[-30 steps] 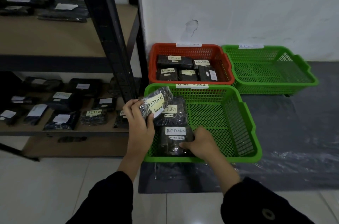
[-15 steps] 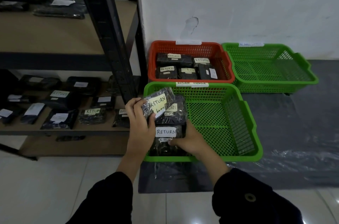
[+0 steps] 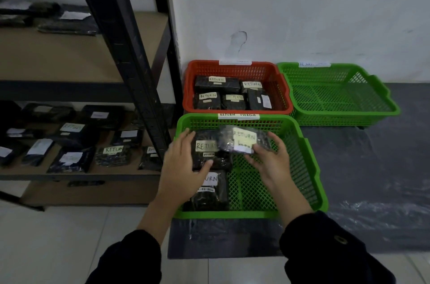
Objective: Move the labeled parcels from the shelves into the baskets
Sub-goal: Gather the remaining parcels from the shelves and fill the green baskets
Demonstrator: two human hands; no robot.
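Partway through, by the look of it; the red basket [image 3: 237, 67] at centre frame already holds five black parcels, most of them with a RETURN label showing, and the near green basket [image 3: 311, 167] below it (its rim tag reads RETURN OVERDUE) has two parcels lying along its left side; a third, the bubble-wrapped parcel [image 3: 246, 141], is held low over the basket's back part, overlapping the parcel beside it. The right hand [image 3: 270, 160] has its grip closed on that parcel's right end; the left hand [image 3: 183, 167] rests with fingers spread on the middle parcel [image 3: 209, 151], steadying rather than clasping it. The far green basket [image 3: 337, 97] at upper right is bare. Plenty is left: the lower shelf [image 3: 76, 173] at left carries many labelled parcels, and the upper shelf [image 3: 69, 55] a few more.
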